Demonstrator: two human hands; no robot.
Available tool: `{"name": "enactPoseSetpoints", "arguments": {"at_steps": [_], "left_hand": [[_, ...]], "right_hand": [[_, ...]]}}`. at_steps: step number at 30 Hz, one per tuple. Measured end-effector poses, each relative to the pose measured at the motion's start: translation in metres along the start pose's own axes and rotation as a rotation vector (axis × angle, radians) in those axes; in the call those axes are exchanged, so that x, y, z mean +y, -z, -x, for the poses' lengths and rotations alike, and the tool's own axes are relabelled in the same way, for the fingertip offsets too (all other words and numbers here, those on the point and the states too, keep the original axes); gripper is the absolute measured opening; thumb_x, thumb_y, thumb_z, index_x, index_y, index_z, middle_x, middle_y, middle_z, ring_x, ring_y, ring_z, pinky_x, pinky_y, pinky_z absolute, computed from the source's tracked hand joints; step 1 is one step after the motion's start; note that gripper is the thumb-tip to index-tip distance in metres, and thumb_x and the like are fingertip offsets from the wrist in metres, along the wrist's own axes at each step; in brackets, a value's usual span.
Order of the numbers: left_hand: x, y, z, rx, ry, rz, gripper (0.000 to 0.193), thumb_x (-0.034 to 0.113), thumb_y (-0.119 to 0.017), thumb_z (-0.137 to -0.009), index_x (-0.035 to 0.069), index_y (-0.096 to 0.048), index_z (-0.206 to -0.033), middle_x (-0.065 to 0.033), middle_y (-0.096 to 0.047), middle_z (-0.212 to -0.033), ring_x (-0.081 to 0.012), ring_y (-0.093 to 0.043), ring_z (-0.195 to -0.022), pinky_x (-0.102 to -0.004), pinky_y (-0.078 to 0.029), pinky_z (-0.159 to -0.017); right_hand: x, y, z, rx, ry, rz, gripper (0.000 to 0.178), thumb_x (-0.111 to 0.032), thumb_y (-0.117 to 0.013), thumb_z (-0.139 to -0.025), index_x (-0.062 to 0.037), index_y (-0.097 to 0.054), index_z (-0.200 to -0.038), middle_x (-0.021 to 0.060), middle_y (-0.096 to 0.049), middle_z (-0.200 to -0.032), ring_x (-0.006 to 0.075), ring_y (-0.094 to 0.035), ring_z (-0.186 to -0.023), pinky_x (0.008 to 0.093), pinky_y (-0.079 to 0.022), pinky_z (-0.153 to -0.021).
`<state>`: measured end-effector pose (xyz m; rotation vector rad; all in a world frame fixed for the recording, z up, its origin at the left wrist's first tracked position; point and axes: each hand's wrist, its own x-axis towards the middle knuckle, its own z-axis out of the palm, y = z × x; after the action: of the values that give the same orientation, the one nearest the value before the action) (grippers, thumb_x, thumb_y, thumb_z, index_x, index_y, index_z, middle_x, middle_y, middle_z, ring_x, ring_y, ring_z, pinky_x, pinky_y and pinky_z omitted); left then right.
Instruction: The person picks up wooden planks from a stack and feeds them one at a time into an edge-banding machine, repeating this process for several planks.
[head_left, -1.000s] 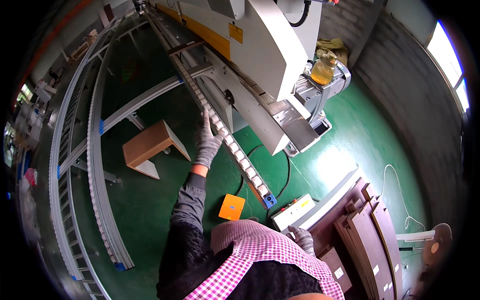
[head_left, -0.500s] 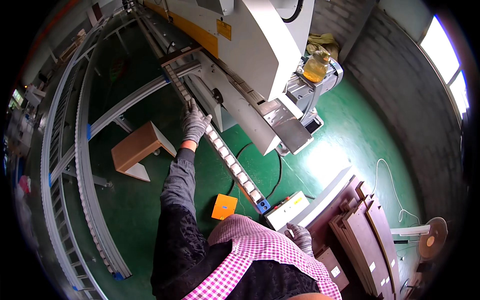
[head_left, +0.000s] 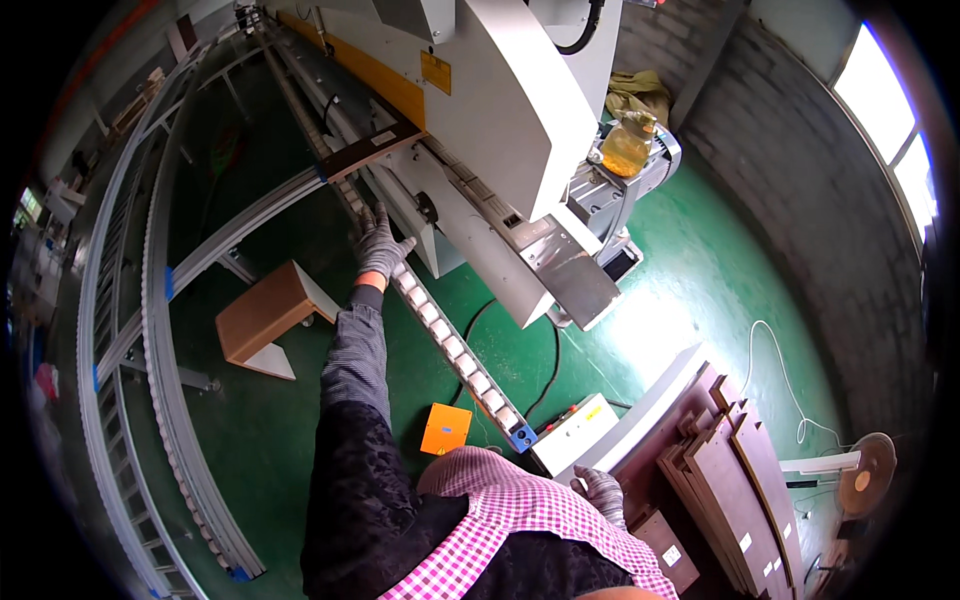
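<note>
My left hand [head_left: 380,246], in a grey knitted glove, lies on a narrow roller rail [head_left: 455,350] with white rollers, fingers stretched out and thumb apart. It holds nothing. Just beyond its fingertips a brown board [head_left: 374,150] comes along the rail and the side of a large white machine [head_left: 510,100]. My right hand [head_left: 602,494], gloved alike, hangs low beside my checked apron, near a stack of brown panels [head_left: 725,480]. Its fingers look loosely apart, with nothing seen in them; part of the hand is hidden by the apron.
A white control box [head_left: 578,432] and an orange box [head_left: 446,428] sit by the rail's near end. To the left stand a brown angled stand [head_left: 265,320] and a curved roller conveyor [head_left: 165,400]. Black cables [head_left: 556,365] cross the green floor. A jar [head_left: 627,150] stands on the motor.
The brown board has slid nearer along the machine toward my left hand. My left hand has shifted slightly back along the rail, its fingers spread more. The right hand has hardly moved.
</note>
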<state>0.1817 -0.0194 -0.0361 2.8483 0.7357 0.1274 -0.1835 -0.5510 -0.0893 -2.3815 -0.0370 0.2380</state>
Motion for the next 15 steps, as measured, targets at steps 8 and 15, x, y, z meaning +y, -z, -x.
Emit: {"name": "enactPoseSetpoints", "arguments": {"at_steps": [8, 15], "left_hand": [[-0.004, 0.027, -0.057, 0.039, -0.004, -0.085, 0.110, 0.055, -0.077, -0.080, 0.020, -0.013, -0.162, -0.0136, -0.013, -0.168, -0.0320, -0.012, -0.155, -0.0507, -0.015, -0.125], [-0.001, 0.040, -0.072, -0.030, 0.030, -0.066, 0.117, 0.055, -0.083, -0.074, 0.025, -0.013, -0.162, -0.0157, -0.014, -0.168, -0.0341, -0.008, -0.156, -0.0494, -0.015, -0.125]], "right_hand": [[0.045, -0.012, 0.009, -0.036, -0.094, -0.114, 0.028, -0.022, -0.069, -0.088, -0.0077, -0.071, -0.112, 0.0157, -0.073, -0.096, 0.0370, -0.069, -0.091, 0.0469, -0.055, -0.083], [0.087, -0.027, 0.023, -0.149, -0.325, -0.171, 0.030, -0.023, -0.071, -0.087, -0.0068, -0.071, -0.113, 0.0160, -0.074, -0.099, 0.0351, -0.071, -0.094, 0.0443, -0.057, -0.085]]}}
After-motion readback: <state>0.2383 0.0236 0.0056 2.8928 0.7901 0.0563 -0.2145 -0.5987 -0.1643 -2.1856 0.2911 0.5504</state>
